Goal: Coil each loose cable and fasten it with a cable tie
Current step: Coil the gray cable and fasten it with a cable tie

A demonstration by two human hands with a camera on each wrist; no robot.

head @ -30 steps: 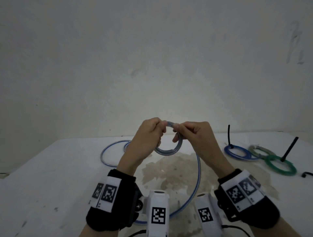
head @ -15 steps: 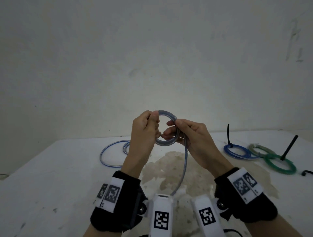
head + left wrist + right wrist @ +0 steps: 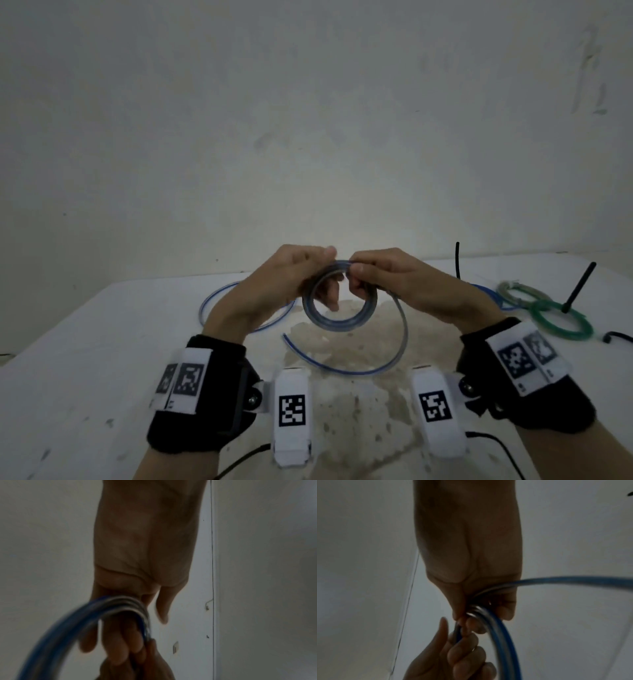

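Blue glossy cable (image 3: 339, 317) wound in round coil, pinched by left hand (image 3: 287, 277) and right hand (image 3: 394, 277).

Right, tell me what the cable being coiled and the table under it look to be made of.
Cable: seemingly flexible plastic, blue with a pale glossy sheen; it bends into tight loops and catches the light.
Table: hard, matte white surface, possibly laminate or painted board; a brownish worn or stained patch sits at its middle. Exact material unclear.

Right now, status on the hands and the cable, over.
Left hand and right hand both pinch the top of the blue cable coil. Loose tail trails onto the table. No tie on it yet. Nothing in the way.
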